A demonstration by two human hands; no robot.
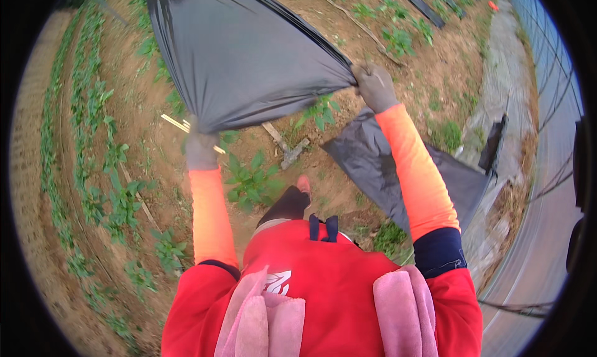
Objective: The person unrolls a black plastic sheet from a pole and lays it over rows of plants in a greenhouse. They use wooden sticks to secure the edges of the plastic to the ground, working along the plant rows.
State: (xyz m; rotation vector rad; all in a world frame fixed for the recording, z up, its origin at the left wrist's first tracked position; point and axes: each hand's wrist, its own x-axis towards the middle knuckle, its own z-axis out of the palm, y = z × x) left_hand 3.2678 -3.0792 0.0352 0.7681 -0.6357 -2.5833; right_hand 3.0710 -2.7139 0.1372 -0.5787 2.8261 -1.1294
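Observation:
A sheet of black plastic film (pixel 238 54) is stretched above the soil between my two gloved hands. My left hand (pixel 201 147) grips its near left corner, and thin pale wooden sticks (pixel 175 123) poke out from the same fist. At the sheet's right corner, my right hand (pixel 374 87) holds the bunched film. The far end of the sheet runs out of the top of the view. Below its near edge grows a leafy green plant (pixel 322 111), partly covered by the film. Another leafy plant (pixel 253 180) stands nearer my foot.
A second piece of black film (pixel 364 147) lies on the ground at right, under my forearm. Several crop rows (pixel 88 124) run along the left. A short piece of wood (pixel 295 152) lies ahead of my shoe (pixel 303 184). Translucent plastic sheeting (pixel 550 170) borders the right side.

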